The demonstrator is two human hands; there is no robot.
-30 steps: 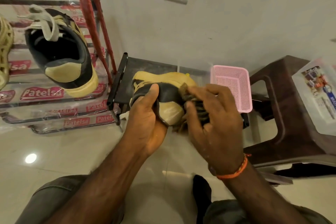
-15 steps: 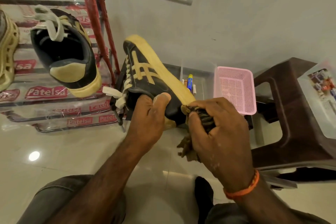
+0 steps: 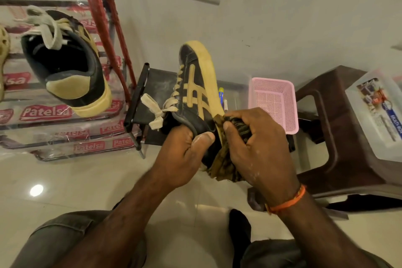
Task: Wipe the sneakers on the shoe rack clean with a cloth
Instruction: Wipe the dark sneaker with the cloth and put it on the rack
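- The sneaker in hand is black with yellow stripes and a yellow sole, held in mid-air at the centre of the view, toe pointing to about 12 o'clock and heel toward the person.
- The left hand grips its heel end, thumb lying across the black collar, fingers hidden behind the shoe.
- The right hand is curled round a bunched dark-and-mustard cloth, pressed against the sole edge near the heel, at 3 o'clock from the left hand; the two hands are close together, with only the shoe's heel between them.
- To wipe well, I would judge the left grip should stay firm so the shoe does not twist, while the cloth runs along the yellow sole edge toward the toe in long strokes, turning to a fresh fold as it soils.
- The loose white lace hangs at 9 o'clock of the shoe and is best kept out of the cloth's way.
- Count: two matching sneakers, this one and the second sneaker resting on the shoe rack at 10 o'clock; one cloth.
- Part of one pale perforated shoe shows at the far left edge.
- One pink basket sits at 2 o'clock, one brown stool at 3 o'clock.
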